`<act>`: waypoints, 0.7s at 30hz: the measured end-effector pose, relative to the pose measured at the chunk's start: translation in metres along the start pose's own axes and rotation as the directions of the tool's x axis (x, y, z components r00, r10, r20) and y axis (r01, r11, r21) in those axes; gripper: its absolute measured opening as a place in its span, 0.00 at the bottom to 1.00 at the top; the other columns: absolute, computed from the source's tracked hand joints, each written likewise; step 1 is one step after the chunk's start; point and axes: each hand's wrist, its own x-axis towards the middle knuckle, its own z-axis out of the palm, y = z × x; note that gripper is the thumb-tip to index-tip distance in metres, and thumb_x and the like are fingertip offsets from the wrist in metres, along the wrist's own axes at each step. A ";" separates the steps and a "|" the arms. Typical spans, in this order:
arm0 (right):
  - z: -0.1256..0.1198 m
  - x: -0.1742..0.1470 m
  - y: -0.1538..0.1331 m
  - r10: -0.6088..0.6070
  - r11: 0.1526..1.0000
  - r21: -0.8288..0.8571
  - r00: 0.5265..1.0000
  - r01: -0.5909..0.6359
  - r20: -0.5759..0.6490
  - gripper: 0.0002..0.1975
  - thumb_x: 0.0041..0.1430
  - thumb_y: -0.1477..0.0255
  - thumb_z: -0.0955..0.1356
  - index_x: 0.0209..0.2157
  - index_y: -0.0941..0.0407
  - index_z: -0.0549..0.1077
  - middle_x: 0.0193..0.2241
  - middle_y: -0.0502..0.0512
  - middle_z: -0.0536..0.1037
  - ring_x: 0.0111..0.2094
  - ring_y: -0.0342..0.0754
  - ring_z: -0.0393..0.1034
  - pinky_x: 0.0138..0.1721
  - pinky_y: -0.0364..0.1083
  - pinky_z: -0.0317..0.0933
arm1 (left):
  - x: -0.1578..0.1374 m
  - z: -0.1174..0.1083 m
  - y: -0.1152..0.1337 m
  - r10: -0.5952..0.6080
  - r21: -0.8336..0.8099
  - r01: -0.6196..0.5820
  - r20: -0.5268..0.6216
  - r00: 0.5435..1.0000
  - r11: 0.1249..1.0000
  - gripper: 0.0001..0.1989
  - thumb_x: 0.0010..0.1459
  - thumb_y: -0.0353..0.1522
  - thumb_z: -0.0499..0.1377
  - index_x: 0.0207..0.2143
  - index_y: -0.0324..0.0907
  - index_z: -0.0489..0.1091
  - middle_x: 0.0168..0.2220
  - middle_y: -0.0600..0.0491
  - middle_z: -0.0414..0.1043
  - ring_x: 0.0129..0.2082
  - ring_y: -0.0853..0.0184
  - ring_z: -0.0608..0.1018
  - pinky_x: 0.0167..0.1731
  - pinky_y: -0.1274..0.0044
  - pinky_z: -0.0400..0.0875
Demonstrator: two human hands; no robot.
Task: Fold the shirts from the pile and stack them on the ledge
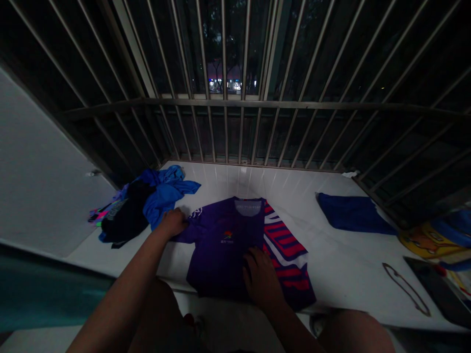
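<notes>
Purple shirt [217, 267]: where does it lie in the head view?

Spread out on the white ledge [342, 274], near side, around the middle, neck opening toward the far side and a red-and-white pattern down its right.

And the left hand [173, 223]?

On the shirt's left sleeve [190, 233], fingers bent; I cannot tell whether its grip is closed on the fabric.

What about the right hand [262, 277]?

Its grip is released; it lies on the shirt front, fingers loosely spread.

Anything around them?

Left of the shirt, blue clothes [162, 198] lie heaped beside a black garment [127, 213]. To the right sits a dark blue cloth [353, 213], with a dark flat object [437, 289] nearer. Metal bars [279, 104] cross the far side.
</notes>
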 end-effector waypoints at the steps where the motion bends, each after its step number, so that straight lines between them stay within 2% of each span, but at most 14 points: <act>1: -0.001 0.001 0.000 0.000 1.000 -0.002 1.000 0.000 0.006 0.18 0.71 0.74 0.67 0.59 0.52 0.77 0.65 0.64 0.77 0.69 0.63 0.69 0.72 0.69 0.60 | -0.002 -0.004 0.012 0.008 0.003 -0.008 -0.009 1.000 1.000 0.06 0.59 0.33 0.63 0.32 0.41 0.79 0.41 0.40 0.83 0.50 0.45 0.84 0.60 0.54 0.72; 3: -0.003 0.001 0.000 -0.002 1.000 -0.004 1.000 0.002 0.015 0.19 0.70 0.74 0.67 0.60 0.52 0.77 0.65 0.64 0.77 0.69 0.63 0.69 0.72 0.69 0.61 | -0.016 -0.015 0.042 0.049 -0.014 -0.049 -0.024 0.999 0.999 0.09 0.65 0.35 0.60 0.41 0.41 0.79 0.42 0.42 0.84 0.50 0.48 0.85 0.64 0.52 0.69; 5: -0.003 0.001 0.001 -0.006 1.000 -0.001 1.000 0.006 0.022 0.19 0.71 0.74 0.66 0.59 0.53 0.77 0.65 0.64 0.77 0.69 0.62 0.69 0.72 0.68 0.62 | -0.044 -0.027 0.072 0.182 -0.132 -0.185 -0.035 0.983 0.974 0.13 0.70 0.39 0.59 0.51 0.44 0.77 0.44 0.48 0.84 0.48 0.54 0.85 0.65 0.57 0.70; 7: -0.001 0.000 0.003 0.000 1.000 0.010 1.000 -0.001 0.029 0.20 0.70 0.73 0.66 0.61 0.54 0.77 0.66 0.65 0.77 0.69 0.62 0.69 0.72 0.67 0.62 | -0.079 -0.034 0.094 0.391 -0.387 -0.392 -0.087 0.916 0.835 0.20 0.71 0.43 0.61 0.61 0.48 0.72 0.54 0.49 0.83 0.52 0.57 0.85 0.61 0.64 0.76; 8: 0.001 -0.001 0.004 0.005 1.000 0.015 0.999 -0.006 0.037 0.22 0.70 0.73 0.67 0.63 0.55 0.75 0.66 0.66 0.76 0.70 0.62 0.68 0.72 0.67 0.61 | -0.096 -0.033 0.100 0.447 -0.455 -0.449 -0.120 0.887 0.769 0.22 0.71 0.43 0.62 0.64 0.50 0.71 0.59 0.49 0.81 0.55 0.57 0.84 0.61 0.65 0.77; 9: 0.003 -0.002 0.006 0.011 1.000 0.020 0.999 -0.012 0.048 0.26 0.68 0.74 0.68 0.66 0.57 0.74 0.66 0.68 0.76 0.70 0.63 0.67 0.73 0.67 0.60 | -0.110 -0.029 0.101 0.457 -0.490 -0.471 -0.156 0.875 0.734 0.23 0.71 0.43 0.63 0.65 0.52 0.70 0.61 0.50 0.80 0.58 0.57 0.83 0.62 0.65 0.77; 11: 0.007 -0.003 0.008 0.038 0.999 0.027 0.996 -0.041 0.076 0.37 0.60 0.76 0.70 0.71 0.61 0.68 0.68 0.71 0.74 0.72 0.65 0.65 0.74 0.67 0.58 | -0.130 -0.007 0.092 0.405 -0.483 -0.443 -0.188 0.895 0.755 0.21 0.71 0.39 0.63 0.64 0.52 0.72 0.61 0.49 0.81 0.59 0.57 0.83 0.63 0.64 0.77; 13: 0.009 -0.002 0.009 0.090 0.995 0.039 0.991 -0.094 0.099 0.47 0.53 0.79 0.70 0.76 0.63 0.61 0.71 0.72 0.71 0.73 0.66 0.64 0.75 0.66 0.57 | -0.139 0.028 0.076 0.343 -0.446 -0.387 -0.178 0.922 0.807 0.22 0.67 0.35 0.64 0.62 0.50 0.73 0.59 0.47 0.81 0.59 0.54 0.83 0.63 0.60 0.78; 16: 0.002 0.006 0.005 0.186 0.977 0.082 0.977 -0.195 0.109 0.56 0.50 0.81 0.69 0.80 0.62 0.51 0.70 0.70 0.72 0.70 0.64 0.67 0.72 0.64 0.62 | -0.138 0.079 0.055 0.319 -0.394 -0.360 -0.167 0.933 0.846 0.32 0.59 0.30 0.68 0.66 0.49 0.71 0.63 0.43 0.78 0.62 0.50 0.81 0.64 0.56 0.77; 17: -0.003 0.010 0.003 0.197 0.973 0.094 0.973 -0.209 0.117 0.56 0.50 0.82 0.69 0.80 0.60 0.51 0.68 0.68 0.73 0.69 0.64 0.69 0.71 0.63 0.63 | -0.136 0.091 0.052 0.307 -0.378 -0.356 -0.184 0.934 0.855 0.34 0.58 0.29 0.68 0.67 0.49 0.71 0.64 0.43 0.77 0.63 0.49 0.80 0.65 0.55 0.77; 19: -0.017 0.020 -0.002 0.188 0.974 0.098 0.970 -0.204 0.155 0.51 0.51 0.83 0.68 0.78 0.53 0.61 0.63 0.64 0.78 0.64 0.64 0.72 0.68 0.63 0.65 | -0.132 0.104 0.054 0.276 -0.348 -0.341 -0.223 0.935 0.873 0.33 0.61 0.29 0.67 0.68 0.49 0.70 0.64 0.42 0.76 0.63 0.48 0.79 0.65 0.53 0.76; 21: -0.031 0.032 -0.008 0.164 0.977 0.103 0.967 -0.186 0.197 0.38 0.54 0.84 0.67 0.66 0.48 0.77 0.57 0.60 0.82 0.60 0.63 0.75 0.65 0.64 0.66 | -0.127 0.105 0.060 0.261 -0.325 -0.329 -0.234 0.936 0.887 0.29 0.64 0.29 0.64 0.67 0.48 0.72 0.62 0.42 0.77 0.61 0.49 0.80 0.64 0.53 0.76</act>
